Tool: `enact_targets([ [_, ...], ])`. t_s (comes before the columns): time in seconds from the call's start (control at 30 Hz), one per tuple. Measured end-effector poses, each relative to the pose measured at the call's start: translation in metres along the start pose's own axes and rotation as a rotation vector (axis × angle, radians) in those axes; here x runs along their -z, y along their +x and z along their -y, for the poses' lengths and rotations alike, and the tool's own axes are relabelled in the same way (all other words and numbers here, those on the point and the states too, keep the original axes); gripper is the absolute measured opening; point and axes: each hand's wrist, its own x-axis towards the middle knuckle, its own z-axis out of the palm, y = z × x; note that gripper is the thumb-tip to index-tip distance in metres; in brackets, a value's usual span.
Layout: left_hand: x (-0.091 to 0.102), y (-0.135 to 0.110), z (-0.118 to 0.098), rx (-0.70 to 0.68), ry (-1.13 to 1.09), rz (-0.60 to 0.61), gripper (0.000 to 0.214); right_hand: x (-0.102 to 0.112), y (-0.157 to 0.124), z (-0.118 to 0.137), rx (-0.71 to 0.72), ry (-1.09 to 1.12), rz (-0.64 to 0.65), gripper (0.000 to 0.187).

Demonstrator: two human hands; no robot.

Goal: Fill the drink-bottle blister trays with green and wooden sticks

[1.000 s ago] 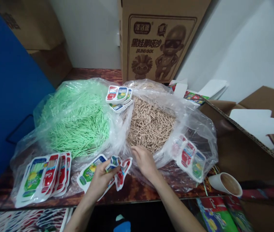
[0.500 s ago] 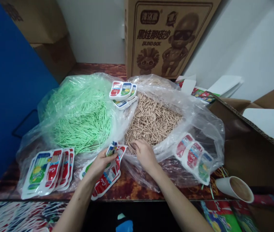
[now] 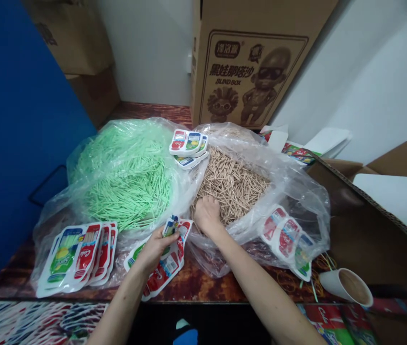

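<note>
My left hand [image 3: 155,249] is closed on a printed red, green and white packet [image 3: 165,261], held just above the wooden table [image 3: 203,285] near its front edge. My right hand [image 3: 207,214] is curled into the near edge of a pile of tan sticks [image 3: 235,184] that lies in an open clear plastic bag [image 3: 297,191]. Its fingers are bunched among the sticks. To the left, a second clear bag holds a heap of green sticks [image 3: 128,184].
A fanned stack of filled packets [image 3: 77,256] lies front left. More packets [image 3: 188,146] rest between the two bags, others [image 3: 288,239] at the right bag's side. A printed cardboard box [image 3: 252,72] stands behind. A paper cup [image 3: 347,286] lies on its side front right, by an open carton [image 3: 368,191].
My right hand has moved forward from the bag's front edge into the tan sticks and closed. My left hand has turned and raised the packet slightly. The camera has shifted a little.
</note>
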Motion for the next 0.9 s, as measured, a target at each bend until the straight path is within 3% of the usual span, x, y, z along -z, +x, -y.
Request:
enact_targets([
  [0.57, 0.003, 0.001, 0.005, 0.001, 0.015, 0.012, 0.032, 0.002, -0.007, 0.003, -0.045, 0.12, 0.039, 0.028],
  [0.73, 0.008, -0.008, 0.004, -0.002, 0.018, 0.039, 0.029, 0.003, -0.014, -0.026, -0.101, 0.403, 0.036, 0.02],
  [0.9, 0.003, -0.015, 0.002, -0.009, 0.05, 0.048, 0.03, -0.001, -0.02, -0.066, -0.178, 0.884, 0.126, 0.018],
])
